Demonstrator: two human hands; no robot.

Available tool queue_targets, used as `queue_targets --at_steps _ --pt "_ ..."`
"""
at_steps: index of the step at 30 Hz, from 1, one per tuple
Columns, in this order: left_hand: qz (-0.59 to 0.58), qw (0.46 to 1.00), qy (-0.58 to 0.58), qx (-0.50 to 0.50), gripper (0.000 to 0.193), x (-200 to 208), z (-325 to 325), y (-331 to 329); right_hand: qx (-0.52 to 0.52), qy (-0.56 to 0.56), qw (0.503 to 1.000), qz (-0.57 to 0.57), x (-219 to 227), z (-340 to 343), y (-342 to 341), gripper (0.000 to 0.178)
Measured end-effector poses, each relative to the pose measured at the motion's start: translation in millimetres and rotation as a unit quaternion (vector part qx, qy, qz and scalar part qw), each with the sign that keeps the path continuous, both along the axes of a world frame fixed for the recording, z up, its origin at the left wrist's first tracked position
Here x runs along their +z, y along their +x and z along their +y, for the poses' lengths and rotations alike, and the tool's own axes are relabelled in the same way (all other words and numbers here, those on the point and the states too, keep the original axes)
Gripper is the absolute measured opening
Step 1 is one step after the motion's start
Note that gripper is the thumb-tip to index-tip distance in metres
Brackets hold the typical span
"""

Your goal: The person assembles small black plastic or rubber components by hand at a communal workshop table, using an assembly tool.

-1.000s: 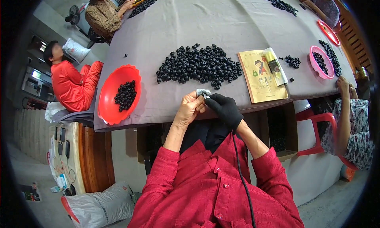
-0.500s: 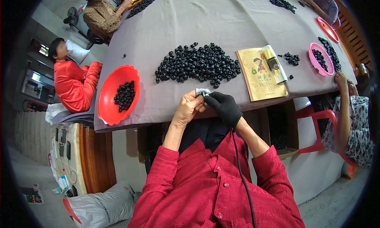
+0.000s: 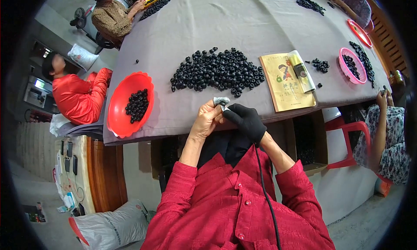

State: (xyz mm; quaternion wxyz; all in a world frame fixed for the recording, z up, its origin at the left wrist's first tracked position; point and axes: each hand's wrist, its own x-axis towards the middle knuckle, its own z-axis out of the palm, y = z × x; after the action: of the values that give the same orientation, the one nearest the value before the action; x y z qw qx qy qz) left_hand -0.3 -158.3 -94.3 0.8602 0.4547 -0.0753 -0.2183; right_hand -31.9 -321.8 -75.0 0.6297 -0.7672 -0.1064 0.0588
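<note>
My left hand (image 3: pixel 207 119) is bare apart from a grey cover (image 3: pixel 220 100) on one fingertip. It pinches a small black round piece (image 3: pixel 223 103) just beyond the table's front edge. My right hand (image 3: pixel 246 122), in a black glove with a black cord (image 3: pixel 263 185) running from its wrist, meets the left one there. Its thumb and finger close on a small pale, shiny thing (image 3: pixel 224 108) against the piece, too small to name. Ahead of both hands lies a heap of black, bead-like pieces with holes (image 3: pixel 217 72).
A red scalloped bowl (image 3: pixel 114 106) with some black pieces stands left. On the right lie a yellow booklet (image 3: pixel 278 91), a clear roll (image 3: pixel 302 72), loose pieces (image 3: pixel 320 65) and a pink basket (image 3: pixel 358 78). Other people sit around the cloth-covered table (image 3: pixel 173 33); a cardboard box (image 3: pixel 319 161) stands below.
My hands stay almost in place; the fingers have shifted slightly, and the black piece and shiny glint now show. The person in red at left leans back, and the right neighbour's hands have drawn back.
</note>
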Motion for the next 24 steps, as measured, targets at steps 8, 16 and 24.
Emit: queue_targets --at_steps 8,16,24 --pt "0.006 1.000 -0.008 -0.012 0.019 0.1 1.9 -0.2 -0.019 0.006 1.000 -0.018 -4.6 1.0 2.1 0.028" --pt "0.003 1.000 -0.006 0.011 0.017 -0.5 2.4 -0.2 -0.009 0.058 0.998 -0.006 -2.6 1.3 2.1 0.027" --pt "0.000 0.999 -0.017 0.032 0.017 0.5 1.7 -0.5 -0.020 -0.006 0.997 -0.069 -6.2 2.3 5.1 0.027"
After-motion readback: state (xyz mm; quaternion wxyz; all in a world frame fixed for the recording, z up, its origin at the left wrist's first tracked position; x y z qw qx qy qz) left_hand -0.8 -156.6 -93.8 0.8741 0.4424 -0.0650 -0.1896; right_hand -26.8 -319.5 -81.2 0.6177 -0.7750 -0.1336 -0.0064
